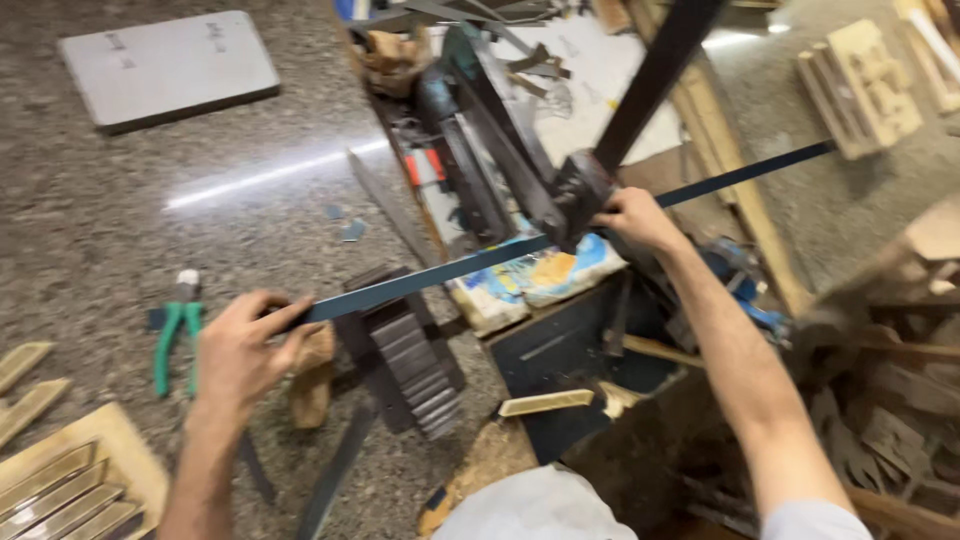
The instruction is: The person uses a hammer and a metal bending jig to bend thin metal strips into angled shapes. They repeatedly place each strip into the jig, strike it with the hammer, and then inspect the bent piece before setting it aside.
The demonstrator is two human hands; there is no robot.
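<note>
Step in hand, as I judge it: feeding the strip (440,275) into the shear (575,190). My left hand (240,350) is closed around the strip's near end; my right hand (632,215) pinches it just beside the blade. The strip spans between them and runs on beyond my right hand. Both arms are stretched forward. Next move likely needs the strip held level. Pliers (177,335) lie just left of my left hand.

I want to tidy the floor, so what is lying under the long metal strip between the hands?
Under the long metal strip lie a stack of dark metal plates and a painted cloth. The floor beneath them is covered.
</note>
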